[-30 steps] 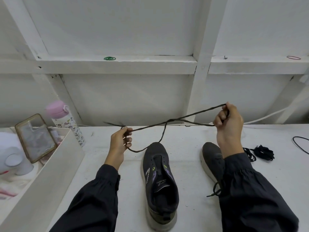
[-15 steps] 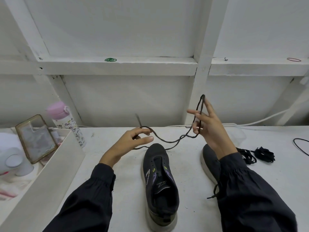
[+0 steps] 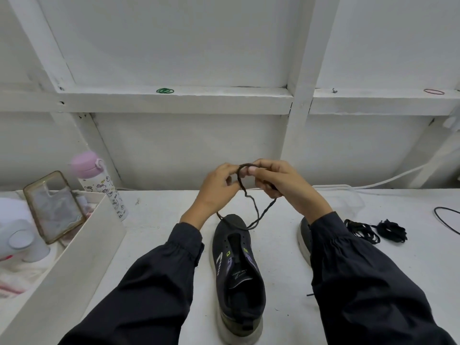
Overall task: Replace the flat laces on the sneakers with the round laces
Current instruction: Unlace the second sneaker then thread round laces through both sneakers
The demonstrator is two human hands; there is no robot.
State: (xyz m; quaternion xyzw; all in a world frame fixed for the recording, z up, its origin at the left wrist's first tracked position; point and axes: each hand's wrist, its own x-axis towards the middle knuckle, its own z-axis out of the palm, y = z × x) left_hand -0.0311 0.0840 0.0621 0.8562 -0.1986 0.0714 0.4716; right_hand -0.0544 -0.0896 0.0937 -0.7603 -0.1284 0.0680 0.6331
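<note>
I see the dark lace (image 3: 245, 195) up off the table, at the centre of my view. It arches as a small loop between both hands, then hangs in two strands whose lowest bend touches the toe of the near sneaker (image 3: 236, 275) towards 6 o'clock. I cannot tell whether it is flat or round.

The left hand (image 3: 215, 188) pinches the loop's left side between thumb and curled fingers, its back turned to me. The right hand (image 3: 281, 181) pinches the right side at its fingertips, with the lower fingers curled round the trailing strand. The two hands nearly touch.

The near sneaker points to 12 o'clock with bare eyelets. There is pale print on its insole, too small for me to read.

The second sneaker (image 3: 304, 241), at 4 o'clock, is mostly hidden behind my right sleeve. A black lace bundle (image 3: 373, 231) lies on the white table (image 3: 154, 245) at 3 o'clock, and beyond it a black cable (image 3: 445, 217) is cut off by the edge.

At 9 o'clock stands a pink-lidded bottle (image 3: 99, 185) printed with cartoon cats. Beside it a clear phone case (image 3: 53, 207) leans in a white box (image 3: 74, 270).
</note>
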